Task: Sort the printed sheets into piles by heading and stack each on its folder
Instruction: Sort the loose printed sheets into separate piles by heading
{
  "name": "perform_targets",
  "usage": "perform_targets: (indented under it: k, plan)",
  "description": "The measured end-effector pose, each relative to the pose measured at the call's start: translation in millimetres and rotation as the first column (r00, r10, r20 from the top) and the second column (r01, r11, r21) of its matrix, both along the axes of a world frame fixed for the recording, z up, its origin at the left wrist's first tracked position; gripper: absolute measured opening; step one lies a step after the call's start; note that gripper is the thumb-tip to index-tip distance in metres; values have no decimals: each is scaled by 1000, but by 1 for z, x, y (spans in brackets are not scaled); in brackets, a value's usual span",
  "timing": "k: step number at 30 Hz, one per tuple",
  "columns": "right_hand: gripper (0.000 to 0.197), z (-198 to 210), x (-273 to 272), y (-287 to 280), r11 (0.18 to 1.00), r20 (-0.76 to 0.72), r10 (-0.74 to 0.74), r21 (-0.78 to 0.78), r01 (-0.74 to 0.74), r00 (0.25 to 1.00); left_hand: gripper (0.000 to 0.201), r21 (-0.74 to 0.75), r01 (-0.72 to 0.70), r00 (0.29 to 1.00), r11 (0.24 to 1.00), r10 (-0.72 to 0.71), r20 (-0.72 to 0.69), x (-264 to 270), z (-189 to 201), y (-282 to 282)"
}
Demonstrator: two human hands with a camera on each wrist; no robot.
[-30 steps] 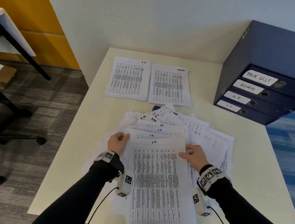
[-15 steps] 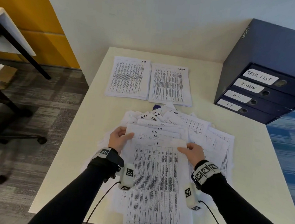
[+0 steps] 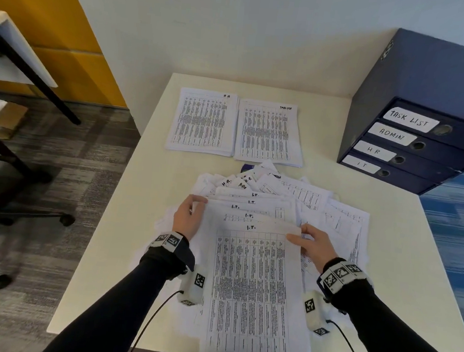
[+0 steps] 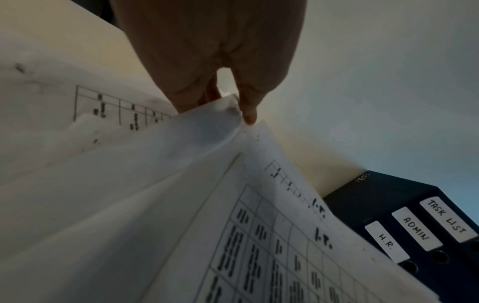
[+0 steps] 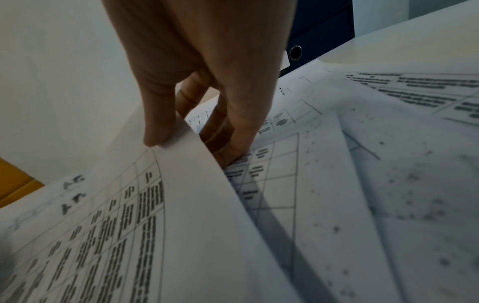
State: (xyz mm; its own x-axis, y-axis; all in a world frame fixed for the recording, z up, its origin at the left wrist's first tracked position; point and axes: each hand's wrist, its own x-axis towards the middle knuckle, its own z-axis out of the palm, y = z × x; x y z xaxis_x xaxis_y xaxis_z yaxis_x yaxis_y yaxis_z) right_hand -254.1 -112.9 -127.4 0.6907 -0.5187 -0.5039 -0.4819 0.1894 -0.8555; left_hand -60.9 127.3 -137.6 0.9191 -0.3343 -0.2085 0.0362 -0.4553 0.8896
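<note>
A top sheet headed "I.T." is held at its two upper corners above a loose heap of printed sheets spread over the near half of the white table. The left hand is seen pinching the upper left corner, thumb and fingers pressed together on the paper edge in the left wrist view. The right hand is closed on the upper right corner, the thumb laid on top of the sheet and the fingers curled beneath it against the heap. Several more sheets headed "I.T." are fanned just behind the held one. At the far side of the table two squared piles are laid side by side, touching: one headed "H.R." on the left, one headed "TASK LIST" on the right. To the right, four dark blue folders are stacked flat, labelled TASK LIST, ADMIN, H R and I T from top to bottom, well apart from the piles
</note>
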Motion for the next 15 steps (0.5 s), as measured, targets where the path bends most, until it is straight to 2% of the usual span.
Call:
perform_targets:
  k: [3,6,9,13,15]
  plan:
    - [14,-1,0,0,1000,10,-1,18,1,1000,29,38,59,996,998,-56,-71,-3,-2,1]
    - [11,4,3,4,1000,12,-16,9,16,1000,23,68,104,994,992,-101,-50,-4,-3,-1]
    - [13,1,5,6,997,-12,-65,-43,64,998,23,79,46,997,996,-42,-61,-1,-4,-1]
    - [18,-11,8,5,991,-49,-90,-100,85,995,39,77,-35,995,996,42,-90,-3,-5,-2]
    - [19,-13,10,7,987,-57,-100,-129,92,993,35,69,-42,993,997,49,-107,-5,-4,-2]
